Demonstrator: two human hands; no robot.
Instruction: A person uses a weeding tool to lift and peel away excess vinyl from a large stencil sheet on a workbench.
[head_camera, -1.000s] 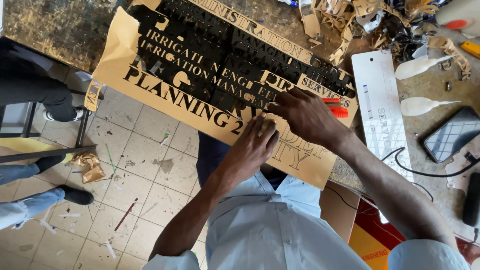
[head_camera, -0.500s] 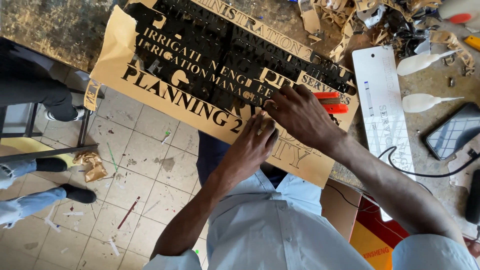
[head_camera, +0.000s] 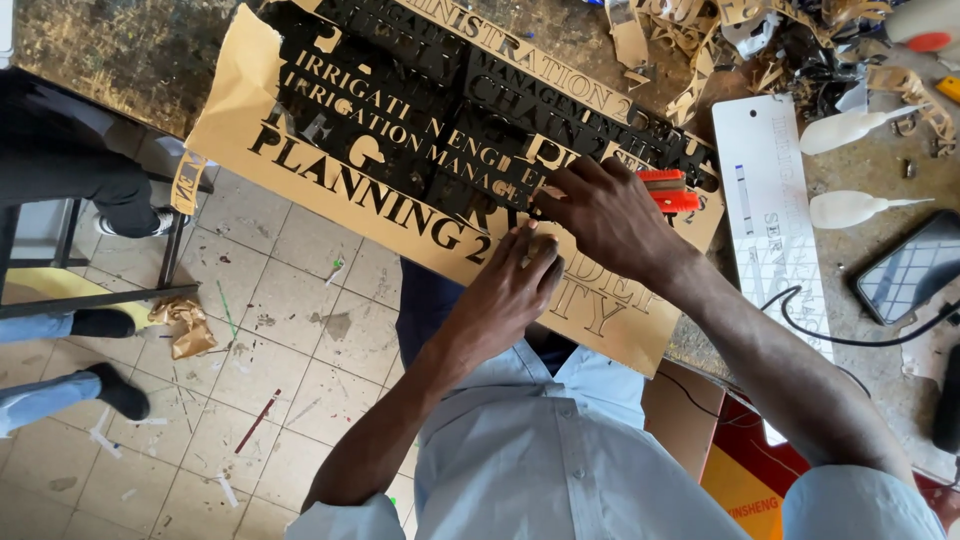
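Gold sheet (head_camera: 230, 110): lettered, cut in black, lies on the workbench (head_camera: 90, 40), its near edge overhanging the floor.
Left hand (head_camera: 505, 290): fingers curled, pressing the sheet's near edge.
Right hand (head_camera: 605, 215): closed on an orange cutter (head_camera: 668, 188), blade end hidden.
Beyond: white strip (head_camera: 770, 200), two white dropper bottles (head_camera: 850, 130), phone (head_camera: 910, 270).
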